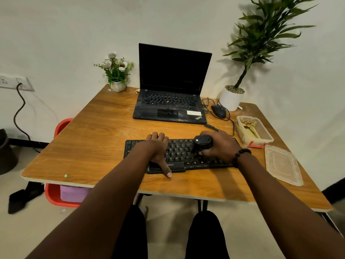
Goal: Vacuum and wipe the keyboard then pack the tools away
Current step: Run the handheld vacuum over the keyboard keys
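Gripping the small black vacuum (202,143), your right hand (220,146) sets it on the keyboard's (179,156) right half; its nozzle looks pressed to the keys, though hidden. Uncleaned keys run leftward along the table's (104,128) near edge, under your flat, relaxed left hand (157,146).

The left hand (156,146) covered the keyboard's (179,156) left-centre keys, and its brand print read only "ONICS", the start lost under the thumb. The right hand (219,146) wrapped the small black vacuum (202,143), so its lower end and the keys beneath couldn't be seen. The keyboard's right end sat hidden behind that wrist. The tall plant (265,34) ran off the top edge. What lay in the clear box (254,130) was too indistinct to name.
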